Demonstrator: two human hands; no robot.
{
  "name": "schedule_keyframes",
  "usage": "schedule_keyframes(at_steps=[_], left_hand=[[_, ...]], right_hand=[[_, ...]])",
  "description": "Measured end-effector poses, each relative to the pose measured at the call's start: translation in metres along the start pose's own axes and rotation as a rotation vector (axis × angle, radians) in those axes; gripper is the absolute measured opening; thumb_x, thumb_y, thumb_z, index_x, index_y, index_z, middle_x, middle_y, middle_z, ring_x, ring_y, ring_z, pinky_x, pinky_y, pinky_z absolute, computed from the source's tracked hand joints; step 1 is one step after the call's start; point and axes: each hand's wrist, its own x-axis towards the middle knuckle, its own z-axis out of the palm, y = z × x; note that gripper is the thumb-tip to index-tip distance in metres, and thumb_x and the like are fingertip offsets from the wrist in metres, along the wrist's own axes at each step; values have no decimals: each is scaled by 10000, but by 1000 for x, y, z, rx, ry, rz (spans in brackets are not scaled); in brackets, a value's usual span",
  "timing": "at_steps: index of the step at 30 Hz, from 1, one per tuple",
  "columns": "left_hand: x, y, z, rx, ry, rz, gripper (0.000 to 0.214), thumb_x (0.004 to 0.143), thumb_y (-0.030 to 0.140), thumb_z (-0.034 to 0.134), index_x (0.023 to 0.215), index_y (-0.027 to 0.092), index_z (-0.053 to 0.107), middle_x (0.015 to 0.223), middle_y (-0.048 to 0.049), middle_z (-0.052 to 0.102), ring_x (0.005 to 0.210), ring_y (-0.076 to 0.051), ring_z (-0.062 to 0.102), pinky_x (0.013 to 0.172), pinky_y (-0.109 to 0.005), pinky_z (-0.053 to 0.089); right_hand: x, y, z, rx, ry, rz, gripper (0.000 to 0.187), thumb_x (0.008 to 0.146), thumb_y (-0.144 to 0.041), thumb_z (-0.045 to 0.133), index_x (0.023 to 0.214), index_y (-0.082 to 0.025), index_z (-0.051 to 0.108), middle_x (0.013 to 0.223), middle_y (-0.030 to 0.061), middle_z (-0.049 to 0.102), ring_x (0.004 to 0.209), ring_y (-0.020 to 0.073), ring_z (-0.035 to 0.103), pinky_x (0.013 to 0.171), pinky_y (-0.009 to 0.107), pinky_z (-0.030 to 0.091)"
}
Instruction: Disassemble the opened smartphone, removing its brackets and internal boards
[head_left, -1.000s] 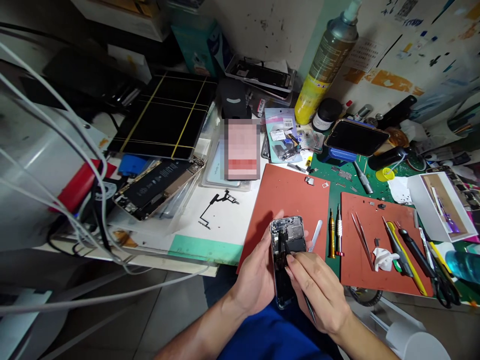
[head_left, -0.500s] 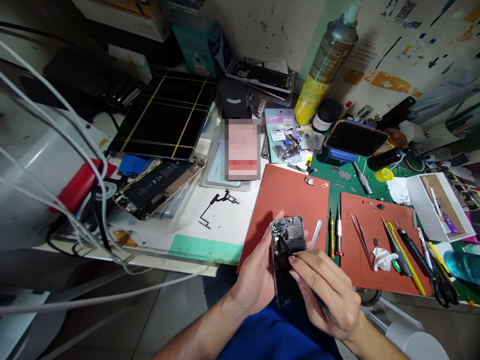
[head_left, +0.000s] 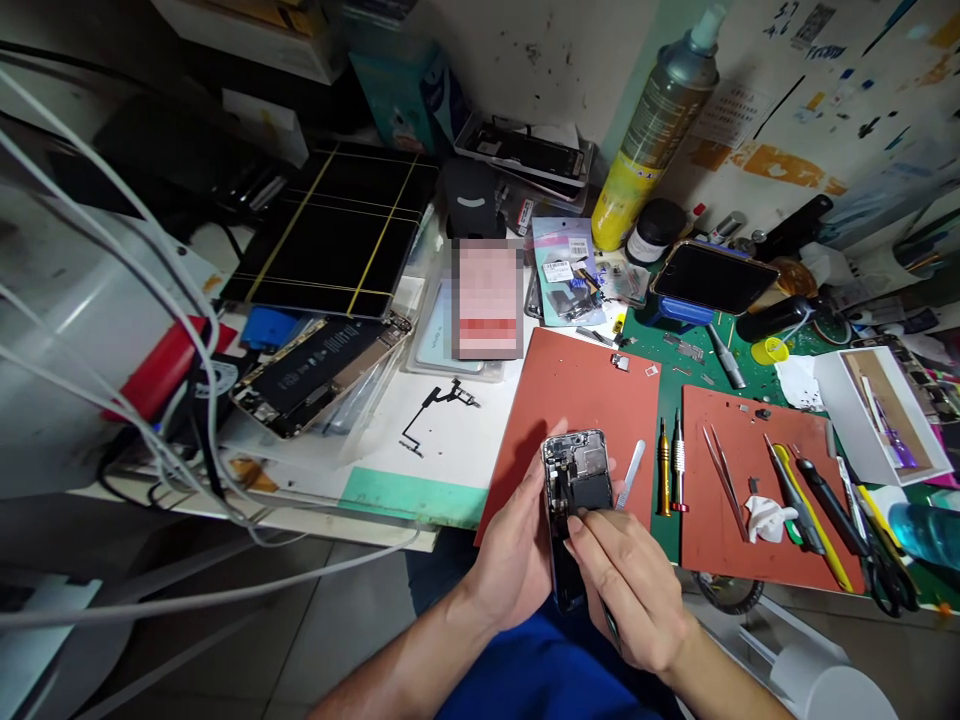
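My left hand [head_left: 512, 555] wraps round the left edge of an opened phone [head_left: 576, 478], whose bare circuit parts face up, held just off the near edge of a red mat [head_left: 577, 395]. My right hand [head_left: 634, 582] pinches a thin dark tool [head_left: 609, 622] like a pen. Its tip rests inside the phone's middle and its tail sticks out below my palm. A blue garment shows under both wrists.
A second red mat [head_left: 750, 535] on the right carries tweezers [head_left: 724, 468], screwdrivers [head_left: 670, 465] and pens. A spray can [head_left: 651, 125], a dark phone [head_left: 712, 276], an opened phone [head_left: 319, 372], a taped black tablet [head_left: 337, 230] and white cables [head_left: 150, 330] crowd the bench.
My right hand has shifted slightly left and back over the phone, turning the tool more upright. The left hand and the phone have stayed nearly still.
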Motion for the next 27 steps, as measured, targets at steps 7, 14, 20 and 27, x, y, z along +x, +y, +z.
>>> schedule_keyframes(at_steps=[7, 14, 20, 27], left_hand=[[1, -3, -3, -25, -1, 4, 661, 1086, 462, 515, 1695, 368, 275, 1488, -104, 670, 1363, -332, 645, 1234, -601, 387], [1, -4, -6, -17, -20, 8, 664, 1084, 458, 516, 1696, 378, 269, 1511, -94, 654, 1385, -339, 628, 1229, -601, 397], [1, -3, -7, -12, -40, -3, 651, 1091, 460, 496, 1696, 376, 270, 1493, -99, 668, 1385, -338, 628, 1231, -603, 389], [1, -3, -4, 19, -31, 14, 628, 1085, 477, 505, 1679, 388, 320, 1480, -86, 680, 1384, -340, 627, 1241, -601, 372]], right_hand=[[-9, -2, 7, -24, 22, 28, 497, 974, 9, 602, 1470, 24, 582, 1146, 240, 747, 1136, 330, 736, 816, 447, 672], [3, -7, 1, -11, 39, 70, 499, 937, 34, 639, 1434, 14, 615, 1056, 219, 752, 1051, 316, 755, 760, 425, 666], [11, -5, -7, 70, 23, 110, 445, 896, 96, 657, 1327, -14, 677, 1052, 211, 757, 995, 290, 740, 712, 406, 645], [24, -3, -20, 198, -28, 163, 401, 892, 124, 645, 1275, 10, 682, 1055, 224, 754, 982, 265, 714, 757, 421, 645]])
